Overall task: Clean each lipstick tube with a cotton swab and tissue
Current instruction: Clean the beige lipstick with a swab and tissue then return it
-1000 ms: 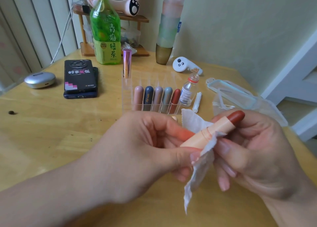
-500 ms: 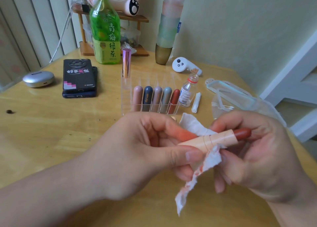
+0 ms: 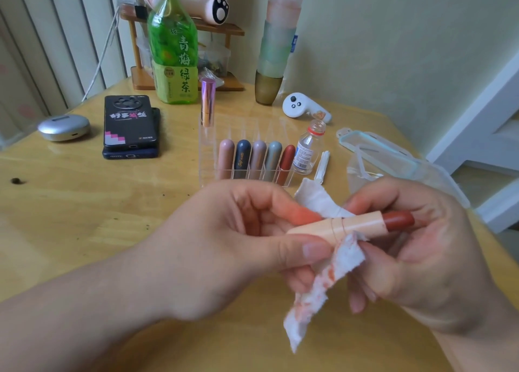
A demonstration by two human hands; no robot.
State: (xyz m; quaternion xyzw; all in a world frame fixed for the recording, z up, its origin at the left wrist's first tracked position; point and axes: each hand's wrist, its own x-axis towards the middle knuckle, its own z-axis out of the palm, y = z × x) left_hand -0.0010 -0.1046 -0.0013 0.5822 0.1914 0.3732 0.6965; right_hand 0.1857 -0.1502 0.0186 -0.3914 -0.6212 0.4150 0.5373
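Lipstick tube (image 3: 356, 225) flatter than a second ago, red-stained tissue (image 3: 317, 290) beneath.

The left forearm enters from 8 o'clock; the left hand (image 3: 224, 248) pinches the lipstick tube (image 3: 356, 225) between thumb and forefinger. The right hand (image 3: 421, 259), entering from 4 o'clock, curls its fingers (image 3: 373, 200) over the tube, thumb pinching the stained tissue (image 3: 317, 287) against it.

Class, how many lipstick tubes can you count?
7. Five capped tubes stand in a row in the clear organizer; a metallic pink tube stands at its back left; the left hand and right hand hold an open tube. More may be hidden.
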